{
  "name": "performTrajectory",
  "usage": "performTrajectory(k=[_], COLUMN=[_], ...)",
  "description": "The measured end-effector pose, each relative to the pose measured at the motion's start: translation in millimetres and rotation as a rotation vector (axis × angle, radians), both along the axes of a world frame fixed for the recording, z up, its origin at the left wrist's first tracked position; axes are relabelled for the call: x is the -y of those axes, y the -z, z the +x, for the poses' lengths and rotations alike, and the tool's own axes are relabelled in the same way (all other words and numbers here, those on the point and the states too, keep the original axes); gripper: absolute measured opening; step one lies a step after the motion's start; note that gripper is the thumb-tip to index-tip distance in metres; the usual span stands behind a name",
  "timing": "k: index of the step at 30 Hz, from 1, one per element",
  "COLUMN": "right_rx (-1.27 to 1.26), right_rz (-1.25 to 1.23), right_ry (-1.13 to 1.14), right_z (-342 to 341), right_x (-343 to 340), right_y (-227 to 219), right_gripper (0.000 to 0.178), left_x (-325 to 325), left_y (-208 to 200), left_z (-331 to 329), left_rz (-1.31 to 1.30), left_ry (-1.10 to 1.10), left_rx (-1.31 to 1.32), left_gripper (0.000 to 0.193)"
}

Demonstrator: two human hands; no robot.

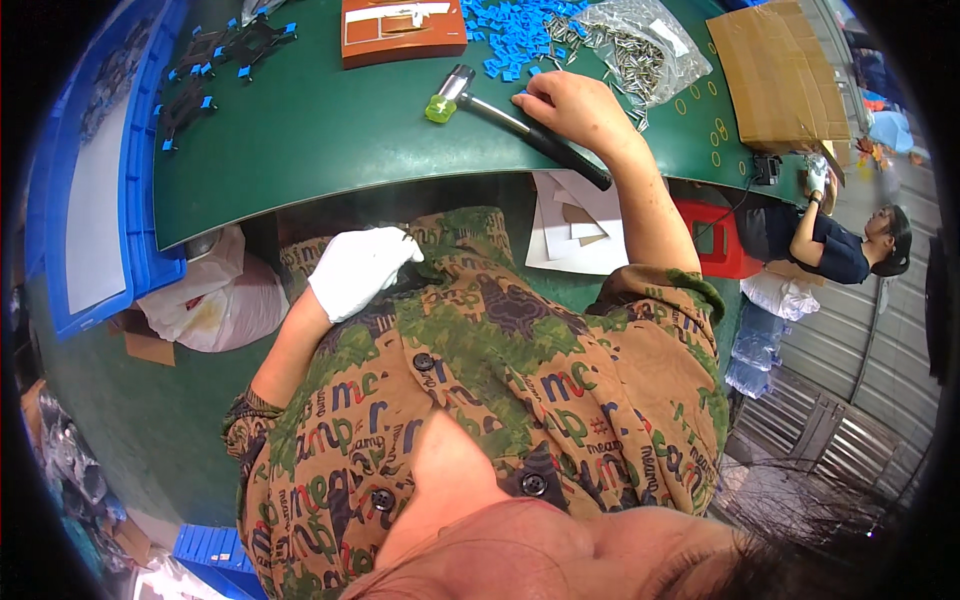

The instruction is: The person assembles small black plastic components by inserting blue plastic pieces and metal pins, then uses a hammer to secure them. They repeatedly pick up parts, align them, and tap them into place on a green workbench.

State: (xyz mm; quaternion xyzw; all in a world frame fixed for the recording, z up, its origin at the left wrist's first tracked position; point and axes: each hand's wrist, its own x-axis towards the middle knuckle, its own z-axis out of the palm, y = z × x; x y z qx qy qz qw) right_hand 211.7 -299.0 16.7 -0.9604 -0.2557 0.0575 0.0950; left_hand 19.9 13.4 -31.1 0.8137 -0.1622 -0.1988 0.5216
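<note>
My left hand (362, 270), in a white glove, is held low over my lap, in front of the table edge. Its fingers are curled, and a dark shape (418, 276) shows beside them, too unclear to name. Bare, my right hand (578, 108) rests at the table with the fingers bent together. A small blue plastic piece (522, 93) shows at its fingertips. Below that hand lies a hammer (500, 117) with a black grip, a metal face and a yellow-green face. Loose blue plastic pieces (510, 35) form a heap just beyond the hand.
Metal pins spill from a clear bag (655, 60) beside the heap. A brown-red box (400, 38) stands at the back. Black frames with blue ends (235, 50) lie far left, near a blue tray (95, 200). At right are a cardboard box (775, 75) and another person (835, 245).
</note>
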Motion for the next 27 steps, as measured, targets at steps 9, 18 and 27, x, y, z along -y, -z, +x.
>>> performTrajectory(k=[9,18,27], right_rx=[-0.427,-0.622,-0.671], right_rz=[0.644,0.512,0.522], right_ry=[-0.429,-0.54,-0.525], right_z=[-80,-96,-98], right_x=[-44,-74,-77], right_y=[-11,18,24], right_gripper=[0.023,0.028,0.031], left_x=[4,3,3], left_y=[-9,-14,-8], left_z=[0,0,-2], left_rz=[0.058,0.084,0.053], left_ry=[-0.03,-0.021,0.003], left_rx=[-0.163,-0.263,-0.19], left_gripper=[0.032,0.036,0.034])
